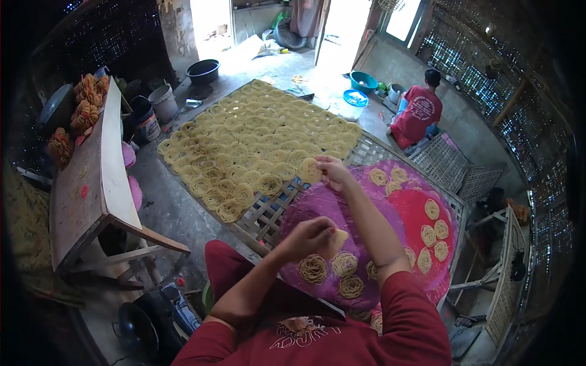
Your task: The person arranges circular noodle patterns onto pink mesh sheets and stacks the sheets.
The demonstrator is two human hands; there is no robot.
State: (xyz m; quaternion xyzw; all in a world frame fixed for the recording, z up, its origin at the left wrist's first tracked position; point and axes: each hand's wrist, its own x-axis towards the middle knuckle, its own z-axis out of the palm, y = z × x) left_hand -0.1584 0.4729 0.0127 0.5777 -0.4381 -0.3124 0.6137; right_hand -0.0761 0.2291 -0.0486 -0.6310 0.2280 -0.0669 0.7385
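My right hand [336, 173] pinches a thin round noodle nest [310, 170] near the edge of the woven bamboo rack [265, 215]. Rows of similar yellow noodle nests [256, 137] cover most of that rack. Closer to my body, my left hand [311, 235] grips another noodle nest [337, 242], blurred and partly hidden by the fingers. Below both hands lies a round purple plastic sheet [297, 208] with several nests on its near side. A red round sheet [403, 208], bearing more nests, lies to its right, partly under my right arm.
At left stands a slanted wooden board table [82, 201] with orange noodle bundles [87, 110]. Buckets [162, 103] and a black basin [203, 72] sit beyond it. Another person [419, 110] crouches at right near a teal basin [363, 82] and a lidded tub [353, 105]. Bamboo racks [442, 155] lean nearby.
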